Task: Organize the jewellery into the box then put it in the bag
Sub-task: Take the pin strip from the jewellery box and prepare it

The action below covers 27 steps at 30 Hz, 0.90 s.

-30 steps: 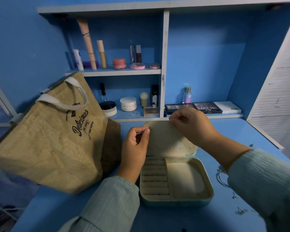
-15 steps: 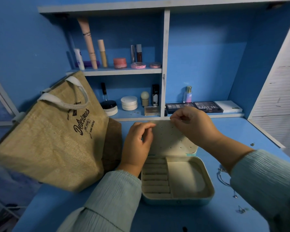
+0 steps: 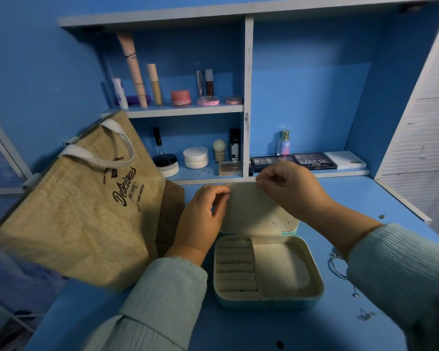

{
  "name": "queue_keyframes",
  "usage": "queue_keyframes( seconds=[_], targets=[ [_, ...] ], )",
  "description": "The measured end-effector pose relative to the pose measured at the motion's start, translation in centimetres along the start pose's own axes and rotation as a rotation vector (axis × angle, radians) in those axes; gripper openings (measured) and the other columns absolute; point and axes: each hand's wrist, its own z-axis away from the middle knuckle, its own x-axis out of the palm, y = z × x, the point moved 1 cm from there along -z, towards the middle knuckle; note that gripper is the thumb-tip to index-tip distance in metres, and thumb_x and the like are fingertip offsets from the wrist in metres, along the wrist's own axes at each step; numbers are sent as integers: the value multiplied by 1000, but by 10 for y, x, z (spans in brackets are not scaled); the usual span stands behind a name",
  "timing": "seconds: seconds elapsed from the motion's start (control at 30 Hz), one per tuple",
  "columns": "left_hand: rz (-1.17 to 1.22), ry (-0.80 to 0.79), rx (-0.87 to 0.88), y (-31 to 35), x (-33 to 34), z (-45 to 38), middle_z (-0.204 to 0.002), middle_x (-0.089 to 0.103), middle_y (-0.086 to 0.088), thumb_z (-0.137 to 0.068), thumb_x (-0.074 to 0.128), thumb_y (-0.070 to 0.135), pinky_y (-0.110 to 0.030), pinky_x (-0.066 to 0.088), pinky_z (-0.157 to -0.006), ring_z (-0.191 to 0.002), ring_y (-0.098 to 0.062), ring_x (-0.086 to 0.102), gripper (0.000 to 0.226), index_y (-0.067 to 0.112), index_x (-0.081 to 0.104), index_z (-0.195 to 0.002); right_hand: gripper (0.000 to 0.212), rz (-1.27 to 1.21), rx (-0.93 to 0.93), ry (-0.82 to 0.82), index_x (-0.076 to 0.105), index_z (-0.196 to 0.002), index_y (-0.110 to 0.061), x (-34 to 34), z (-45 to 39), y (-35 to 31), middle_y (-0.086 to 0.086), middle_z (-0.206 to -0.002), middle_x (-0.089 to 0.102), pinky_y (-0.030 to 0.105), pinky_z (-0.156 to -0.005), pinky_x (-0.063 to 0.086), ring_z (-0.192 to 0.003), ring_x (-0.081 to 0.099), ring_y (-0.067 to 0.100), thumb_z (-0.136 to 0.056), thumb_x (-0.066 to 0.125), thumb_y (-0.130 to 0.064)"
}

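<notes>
The jewellery box [image 3: 269, 272] lies open on the blue desk [image 3: 238, 328], near its front edge — a pale teal shell with rounded corners and a cream lining. Its base holds a column of padded ring rolls on the left and one plain, bare compartment on the right. The lid [image 3: 254, 209] leans back behind the base, its cream inner panel dotted with rows of small holes. The left hand [image 3: 200, 219] rests on the lid's left edge, fingers curled over it. The right hand [image 3: 289, 188] sits at the lid's top right corner with fingertips pinched together — whatever they pinch is too small to make out. A jute bag [image 3: 81, 211] with white handles stands just left of the box. Thin chains and small pieces [image 3: 340, 269] lie on the desk to the right
</notes>
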Motion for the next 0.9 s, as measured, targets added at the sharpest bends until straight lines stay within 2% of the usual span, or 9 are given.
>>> queue_keyframes(
  seconds=[0.07,0.13,0.3,0.4,0.53,0.6,0.67,0.8,0.9],
  targets=[
    [98,34,-81,4,2,1,-89,58,9,-87,62,11,1,39,-77,-81,2,54,9,12,60,-96,12,3,3,-6,69,-95,-13,0,0,-1,-5,-88,57,9,-66,38,-82,51,9,-89,59,-13],
    [204,58,-187,9,3,3,-84,55,16,-87,62,12,-2,42,-71,-77,3,55,13,20,53,-91,12,-4,11,-18,69,-96,-14,0,1,0,-5,-88,57,14,-70,39,-83,52,10,-90,59,-13],
    [403,17,-318,18,1,5,-97,52,23,-90,57,15,-1,43,-70,-87,20,53,25,28,44,-106,7,-45,12,-16,66,-86,-18,-4,3,-3,-12,-75,55,-1,-59,36,-69,51,2,-87,61,-12],
    [404,-13,-297,18,-3,9,-98,51,24,-90,56,17,1,41,-72,-88,24,50,21,28,49,-106,13,-48,27,-62,61,-78,-24,-9,3,-7,-16,-68,54,0,-55,35,-60,50,-5,-87,61,-14],
    [462,-58,-311,20,-11,18,-97,56,19,-89,57,16,-2,43,-74,-88,20,53,21,35,48,-95,21,-13,55,-170,58,-70,-32,-14,0,-16,-7,-70,61,7,-53,38,-63,52,7,-87,61,-20],
    [442,-85,-299,21,-15,24,-96,57,17,-90,56,17,-2,43,-75,-89,14,55,23,38,47,-92,20,22,67,-249,59,-70,-31,-15,0,-23,-11,-68,64,10,-54,42,-60,54,2,-87,60,-20],
    [370,-102,-242,20,-18,29,-95,55,16,-90,56,20,-3,41,-77,-90,10,54,21,38,46,-90,19,51,58,-344,61,-72,-29,-14,0,-31,-13,-65,64,11,-57,44,-54,54,-4,-87,61,-19],
    [223,-93,-68,16,-23,40,-88,47,19,-90,53,30,-2,35,-77,-86,10,49,6,27,48,-89,12,87,73,-512,64,-76,-24,-4,3,-41,-12,-65,65,12,-56,43,-56,56,1,-87,62,-18],
    [168,-80,12,11,-24,49,-92,44,23,-89,48,36,1,33,-80,-91,16,45,17,20,53,-92,12,23,148,-597,65,-77,-20,7,5,-42,-7,-67,67,14,-53,44,-55,59,3,-87,61,-15]
  ],
)
